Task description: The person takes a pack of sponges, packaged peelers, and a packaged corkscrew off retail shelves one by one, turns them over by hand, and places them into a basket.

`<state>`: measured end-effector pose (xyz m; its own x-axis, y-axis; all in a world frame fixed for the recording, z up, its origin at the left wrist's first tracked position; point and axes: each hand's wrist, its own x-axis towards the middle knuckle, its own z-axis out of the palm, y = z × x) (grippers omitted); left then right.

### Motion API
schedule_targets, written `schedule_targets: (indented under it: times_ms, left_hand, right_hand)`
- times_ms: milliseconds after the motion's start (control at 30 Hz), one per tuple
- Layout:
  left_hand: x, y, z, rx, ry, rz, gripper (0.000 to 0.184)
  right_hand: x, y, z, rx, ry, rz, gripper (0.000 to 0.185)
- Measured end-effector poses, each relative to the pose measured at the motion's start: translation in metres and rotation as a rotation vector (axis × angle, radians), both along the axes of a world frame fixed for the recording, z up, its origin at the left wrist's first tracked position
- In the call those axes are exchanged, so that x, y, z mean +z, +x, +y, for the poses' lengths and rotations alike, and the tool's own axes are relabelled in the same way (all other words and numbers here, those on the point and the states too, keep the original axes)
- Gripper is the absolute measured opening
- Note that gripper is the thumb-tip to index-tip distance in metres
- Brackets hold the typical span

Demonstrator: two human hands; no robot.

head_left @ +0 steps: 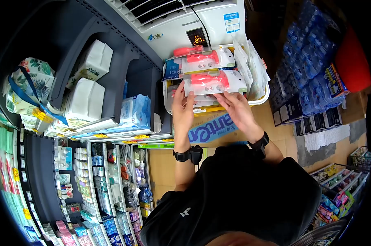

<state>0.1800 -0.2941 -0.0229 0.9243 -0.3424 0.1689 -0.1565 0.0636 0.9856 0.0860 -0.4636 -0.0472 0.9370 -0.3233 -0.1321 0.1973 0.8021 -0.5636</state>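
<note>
A blister pack (234, 81) with a pink-red, handle-shaped item inside lies near the front of a white and yellow basket (262, 98). My left hand (182, 107) grips its left end, the thumb at the lower corner. At the lower edge, my right hand (236, 107) has its fingertips closed on the same pack, partly hidden beneath it. Just behind is a similar pink pack (202, 60), and another pink item (187, 50) rests at the basket's back. Clear and white packets (255, 67) stand upright along the right side.
Behind the basket stands a white air conditioner (169, 41) with a lit display. Dark shelves (132, 49) with tissue packs (85, 98) rise on the left. Shrink-wrapped bottles (312, 65) are stacked to the right. Below the basket is a cardboard box (218, 125) with purple lettering.
</note>
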Motion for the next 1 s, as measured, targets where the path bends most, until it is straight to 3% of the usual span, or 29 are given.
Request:
schedule_targets:
  times_ms: [167,333,733,1000]
  left_hand:
    - [-0.002,-0.001,-0.004,0.106,0.174,-0.06,0.054]
    - [0.012,-0.013,-0.006,0.229,0.354,-0.166,0.07]
    - [0.003,-0.018,0.001,0.173,0.391,-0.266,0.081]
    - [0.005,-0.023,0.004,0.243,0.383,-0.27,0.077]
  right_hand:
    - [-0.001,-0.007,-0.008,0.189,-0.009,0.041,0.029]
    - [0.006,-0.022,-0.012,0.215,0.011,0.045,0.031]
    - [0.002,-0.028,-0.016,0.301,0.032,0.099,0.04]
    - [0.004,-0.032,-0.015,0.355,-0.038,0.138,0.041]
